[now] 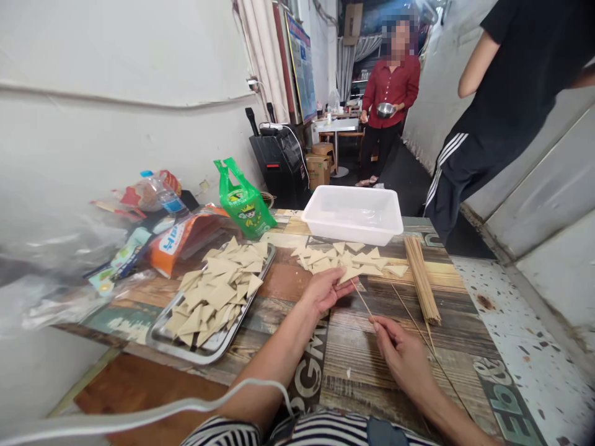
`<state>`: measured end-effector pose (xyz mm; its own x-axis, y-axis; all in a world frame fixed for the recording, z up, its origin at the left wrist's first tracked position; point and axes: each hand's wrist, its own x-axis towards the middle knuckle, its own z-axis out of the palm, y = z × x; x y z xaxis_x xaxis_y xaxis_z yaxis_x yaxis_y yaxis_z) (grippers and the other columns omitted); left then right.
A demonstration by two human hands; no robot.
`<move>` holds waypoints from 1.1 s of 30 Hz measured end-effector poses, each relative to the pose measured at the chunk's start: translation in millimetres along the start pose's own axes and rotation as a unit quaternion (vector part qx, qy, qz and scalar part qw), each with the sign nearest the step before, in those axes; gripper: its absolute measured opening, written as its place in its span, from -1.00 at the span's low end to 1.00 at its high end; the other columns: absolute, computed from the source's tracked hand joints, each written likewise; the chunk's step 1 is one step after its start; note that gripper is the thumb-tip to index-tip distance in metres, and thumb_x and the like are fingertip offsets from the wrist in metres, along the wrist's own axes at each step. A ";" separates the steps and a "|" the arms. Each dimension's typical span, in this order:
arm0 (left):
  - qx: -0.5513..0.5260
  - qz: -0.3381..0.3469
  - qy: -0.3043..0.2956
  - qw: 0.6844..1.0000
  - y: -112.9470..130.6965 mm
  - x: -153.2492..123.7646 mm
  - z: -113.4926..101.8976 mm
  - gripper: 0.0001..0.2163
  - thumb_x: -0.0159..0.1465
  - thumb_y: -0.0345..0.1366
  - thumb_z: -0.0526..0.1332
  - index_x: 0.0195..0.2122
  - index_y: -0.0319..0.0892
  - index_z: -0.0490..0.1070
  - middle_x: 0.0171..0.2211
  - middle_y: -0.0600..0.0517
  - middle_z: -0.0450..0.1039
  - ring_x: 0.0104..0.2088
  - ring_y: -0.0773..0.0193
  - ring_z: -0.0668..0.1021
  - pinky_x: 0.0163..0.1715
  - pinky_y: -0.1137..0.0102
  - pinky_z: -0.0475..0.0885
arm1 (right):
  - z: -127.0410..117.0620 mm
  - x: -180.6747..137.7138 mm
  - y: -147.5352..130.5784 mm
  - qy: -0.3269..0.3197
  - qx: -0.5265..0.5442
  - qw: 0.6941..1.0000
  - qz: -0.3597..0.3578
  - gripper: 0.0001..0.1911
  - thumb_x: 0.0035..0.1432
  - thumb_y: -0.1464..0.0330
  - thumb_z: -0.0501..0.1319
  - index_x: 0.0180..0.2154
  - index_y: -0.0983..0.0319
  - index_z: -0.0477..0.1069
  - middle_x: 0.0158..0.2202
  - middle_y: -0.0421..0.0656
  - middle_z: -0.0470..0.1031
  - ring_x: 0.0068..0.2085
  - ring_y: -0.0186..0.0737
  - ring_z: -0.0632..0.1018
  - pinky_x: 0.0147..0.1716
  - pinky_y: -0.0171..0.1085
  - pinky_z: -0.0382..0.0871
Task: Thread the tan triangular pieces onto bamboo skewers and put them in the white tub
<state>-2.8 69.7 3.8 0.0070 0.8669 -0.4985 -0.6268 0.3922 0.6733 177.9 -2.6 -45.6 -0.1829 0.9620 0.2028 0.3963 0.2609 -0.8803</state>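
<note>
Left hand (325,290): fingers closed on one pale beige triangular sheet (349,273), above patterned wooden tabletop (353,365). Right hand (400,352): pinched thin bamboo skewer (363,302), tip touching that sheet. Heap of like triangles (325,256) lay just beyond.

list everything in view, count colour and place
tray: one, silver, table left
tray triangles: many, beige, heaped on tray
loose triangles: many, beige, table centre
tub: one, white, table's far edge
skewer bundle: one, tan, right of loose triangles
bag: one, green, behind tray
packet: one, orange, left of bag
bottle: one, clear, far left
table: one, wood-print, under all
person in red: one, far back, holds metal bowl
person in black: one, right of table
left hand: one, grips single triangle, beige
right hand: one, pinches single skewer, tan
</note>
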 end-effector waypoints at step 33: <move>0.040 0.025 -0.062 0.997 -41.4 -12.8 17.2 -0.85 0.11 -0.37 0.34 -0.30 -0.30 0.48 -0.36 -0.11 0.54 -0.37 0.26 0.59 -0.32 0.39 0.54 | -3.8 12.9 -4.3 0.015 0.068 0.995 0.065 -0.56 0.16 0.02 0.06 -0.33 0.24 0.45 -0.69 -0.27 0.30 -0.62 -0.29 0.34 -0.62 -0.33 0.19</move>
<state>36.4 47.6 -8.3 0.0764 0.9158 -0.3943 -0.5652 0.3655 0.7395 177.2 9.0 -37.5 -0.1108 0.9893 0.0944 0.2880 0.1229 -0.9497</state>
